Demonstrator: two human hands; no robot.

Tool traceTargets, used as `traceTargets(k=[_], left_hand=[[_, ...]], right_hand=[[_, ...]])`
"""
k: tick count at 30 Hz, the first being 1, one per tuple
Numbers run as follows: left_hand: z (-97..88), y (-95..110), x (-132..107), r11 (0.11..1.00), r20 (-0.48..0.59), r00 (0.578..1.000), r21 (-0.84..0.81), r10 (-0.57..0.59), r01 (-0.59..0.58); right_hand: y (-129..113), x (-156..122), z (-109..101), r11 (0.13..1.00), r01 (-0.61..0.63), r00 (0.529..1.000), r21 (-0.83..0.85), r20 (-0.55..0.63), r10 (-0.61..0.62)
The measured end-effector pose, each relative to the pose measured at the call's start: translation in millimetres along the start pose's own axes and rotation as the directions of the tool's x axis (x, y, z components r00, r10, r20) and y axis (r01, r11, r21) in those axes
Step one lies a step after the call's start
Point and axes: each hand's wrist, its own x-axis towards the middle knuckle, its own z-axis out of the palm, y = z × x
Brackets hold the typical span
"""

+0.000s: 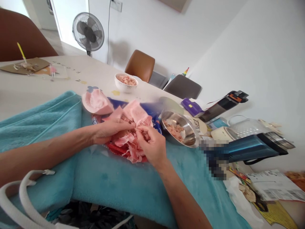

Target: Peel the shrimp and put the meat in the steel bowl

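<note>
My left hand (111, 129) and my right hand (153, 144) meet over a pile of pink peel and membrane (130, 148). Thumbs and fingers pinch together at a piece of pomelo, mostly hidden by the fingers. Thick pink pomelo rind (97, 101) lies beyond my left hand, and another rind piece (137, 111) stands just past my fingertips. Under the pile is a red and blue plastic bag (118, 150). To the right of my right hand, a steel bowl (194, 136) holds loose pomelo flesh. Farther back, a white bowl (126, 88) is heaped with more flesh.
A teal towel (114, 187) covers the near table edge. At right are a blue bottle (247, 148), a dark bottle (219, 106), a purple box (191, 106) and papers (274, 184). A fan (88, 31) and chairs (140, 65) stand behind the table (95, 71).
</note>
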Motion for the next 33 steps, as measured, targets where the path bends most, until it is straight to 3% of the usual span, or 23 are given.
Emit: traceTargets(k=[5,10,14,18,21,25,28,33], left_hand=[[-0.6,3.2,-1.2,0.999,-0.053,0.998,0.038,-0.034,0.036],[-1.3,4.2,-0.5,0.996,-0.051,0.999,0.085,0.002,0.003],[2.1,6.8,-1.4,0.997,-0.064,0.997,0.071,0.037,-0.032],[2.7,8.2,-3.5,0.99,-0.013,0.993,0.078,0.117,-0.115],[1.2,6.6,-4.6,0.982,0.0,0.989,0.123,0.148,-0.146],[2.2,5.5,-7.4,0.943,-0.048,0.975,0.27,0.217,-0.197],[4.0,5.8,-9.5,0.908,-0.052,0.965,0.356,0.256,-0.222],[5.0,2.0,-9.0,0.844,-0.142,0.924,0.475,0.355,-0.251]], right_hand=[[1.7,8.3,-19.3,0.991,-0.114,0.976,0.075,-0.179,0.126],[32.2,24.5,-64.2,0.961,-0.21,0.854,-0.181,-0.512,0.09],[57.8,31.1,-89.7,0.895,-0.355,0.822,-0.271,-0.547,0.16],[58.6,29.4,-89.1,0.941,-0.288,0.811,-0.177,-0.567,0.142],[46.5,26.1,-74.4,0.955,-0.293,0.831,0.044,-0.481,0.278],[24.4,21.9,-46.5,0.895,-0.317,0.923,0.314,-0.115,0.368],[9.0,20.4,-29.9,0.88,-0.349,0.937,0.322,0.133,0.323],[-5.0,25.6,-23.3,0.935,-0.298,0.933,0.193,0.265,0.243]])
